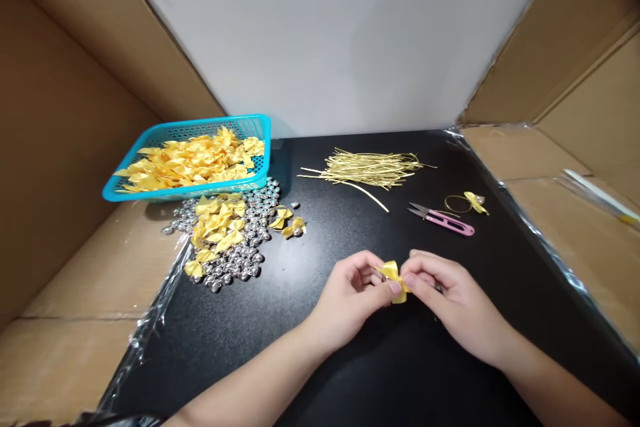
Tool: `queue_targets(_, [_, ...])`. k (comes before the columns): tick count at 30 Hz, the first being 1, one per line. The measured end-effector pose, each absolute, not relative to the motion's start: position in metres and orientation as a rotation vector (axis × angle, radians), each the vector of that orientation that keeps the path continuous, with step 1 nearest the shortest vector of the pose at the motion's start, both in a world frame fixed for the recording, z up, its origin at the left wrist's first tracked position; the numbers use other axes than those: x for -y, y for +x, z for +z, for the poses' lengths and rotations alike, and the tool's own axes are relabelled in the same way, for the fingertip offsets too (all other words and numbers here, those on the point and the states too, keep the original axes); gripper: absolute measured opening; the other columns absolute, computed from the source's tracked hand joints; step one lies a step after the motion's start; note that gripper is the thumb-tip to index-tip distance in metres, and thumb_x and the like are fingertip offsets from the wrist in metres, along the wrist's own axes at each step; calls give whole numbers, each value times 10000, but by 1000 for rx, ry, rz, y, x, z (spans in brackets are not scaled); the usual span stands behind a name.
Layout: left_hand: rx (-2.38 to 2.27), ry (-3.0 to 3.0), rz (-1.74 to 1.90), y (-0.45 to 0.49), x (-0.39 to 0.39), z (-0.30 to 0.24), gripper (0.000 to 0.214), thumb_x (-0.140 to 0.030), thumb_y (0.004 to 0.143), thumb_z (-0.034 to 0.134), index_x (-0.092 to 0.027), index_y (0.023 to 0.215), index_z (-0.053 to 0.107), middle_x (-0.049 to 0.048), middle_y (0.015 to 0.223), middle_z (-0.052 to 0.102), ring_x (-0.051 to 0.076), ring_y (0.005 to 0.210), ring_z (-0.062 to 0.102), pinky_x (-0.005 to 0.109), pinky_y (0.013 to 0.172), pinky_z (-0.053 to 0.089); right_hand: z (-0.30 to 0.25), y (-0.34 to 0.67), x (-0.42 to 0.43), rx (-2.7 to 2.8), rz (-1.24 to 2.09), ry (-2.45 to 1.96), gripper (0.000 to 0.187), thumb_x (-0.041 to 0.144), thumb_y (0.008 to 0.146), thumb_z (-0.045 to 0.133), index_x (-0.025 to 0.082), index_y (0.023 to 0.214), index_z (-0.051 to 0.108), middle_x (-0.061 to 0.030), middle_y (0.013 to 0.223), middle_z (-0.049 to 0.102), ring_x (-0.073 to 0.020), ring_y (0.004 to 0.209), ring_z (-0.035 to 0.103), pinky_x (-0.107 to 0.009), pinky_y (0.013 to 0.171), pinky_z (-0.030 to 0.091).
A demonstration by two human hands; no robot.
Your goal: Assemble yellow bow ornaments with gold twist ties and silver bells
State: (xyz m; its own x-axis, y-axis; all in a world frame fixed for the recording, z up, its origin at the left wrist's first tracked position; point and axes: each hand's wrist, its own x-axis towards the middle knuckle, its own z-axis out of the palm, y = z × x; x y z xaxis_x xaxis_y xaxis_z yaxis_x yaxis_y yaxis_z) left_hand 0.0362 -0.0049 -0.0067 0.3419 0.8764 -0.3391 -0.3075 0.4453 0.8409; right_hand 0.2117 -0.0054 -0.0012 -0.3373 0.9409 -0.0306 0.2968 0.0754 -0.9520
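Note:
Both hands meet over the black table [310,360], near its front. My left hand [350,297] and my right hand [445,300] pinch a small yellow ribbon bow [395,275] between their fingertips, one from each side. The fingers of both hands are closed on it. Whether anything else is held under the bow is hidden by the fingers.
A blue basket [257,180] of yellow bows stands at the back left. In front of it lie silver bells [245,260] with loose bows [220,223] on them. Gold wire ties [370,169], pink snips [445,220] and a finished bow on a gold loop [470,202] lie behind. Cardboard walls [65,147] flank the table.

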Motion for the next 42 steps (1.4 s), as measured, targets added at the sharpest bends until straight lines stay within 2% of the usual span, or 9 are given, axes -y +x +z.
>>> queue_targets(9, [-861,758,921,37,5,-5,309,-297,709,815,-150,733,544,-25,678,610,82,631,554,197,588,437,-3,209,4,1690,1268,-1339,162,340,831,621,201,768,673,8,678,491,-150,632,453,-293,607,348])
queue_targets(14, [-817,780,892,36,6,-6,277,-258,746,792,-155,723,536,-31,669,622,77,635,568,188,600,439,-4,210,2,1473,1470,-1286,191,367,810,658,187,746,669,0,681,528,-146,631,481,-292,613,363])
queue_targets(18, [-855,799,857,34,4,-5,212,-254,748,788,-156,817,612,-36,684,637,69,612,550,182,597,441,-5,210,-1,1115,1601,-1143,224,404,799,691,182,776,708,-13,707,562,-137,659,480,-276,636,384])
queue_targets(21, [-877,844,824,32,3,-4,194,-258,770,769,-159,913,681,-22,726,659,69,627,552,178,618,443,-4,210,-3,773,1685,-1015,220,388,804,697,172,786,736,11,642,487,-111,624,427,-267,667,405])
queue_targets(23, [-874,861,815,32,4,-4,179,-269,781,761,-163,913,703,-15,729,664,74,635,550,180,627,444,-4,210,-5,632,1749,-944,200,356,792,718,157,793,741,35,597,416,-92,582,372,-256,660,412])
queue_targets(27, [-857,866,798,32,4,-5,182,-287,767,775,-174,900,722,-5,746,670,90,655,552,192,631,451,-2,210,-6,511,1861,-863,168,316,786,737,154,832,732,34,615,440,-84,584,380,-222,627,403])
queue_targets(34, [-866,918,791,30,5,-4,196,-315,789,748,-203,950,760,-10,697,641,99,639,524,205,645,446,-1,213,-11,383,1863,-799,86,289,866,641,213,839,671,59,641,356,-87,541,312,-228,628,421])
queue_targets(37, [-887,922,822,30,6,-5,231,-332,795,737,-246,1009,755,-19,709,632,105,652,521,204,642,430,1,215,-13,419,1792,-836,121,317,911,555,251,849,635,61,653,289,-105,522,261,-254,613,415])
queue_targets(42, [-894,924,810,29,8,-5,189,-344,816,702,-234,961,753,-10,732,627,114,662,494,212,633,391,5,220,-17,588,1618,-984,146,392,918,498,296,868,596,54,652,229,-132,518,216,-301,605,408])
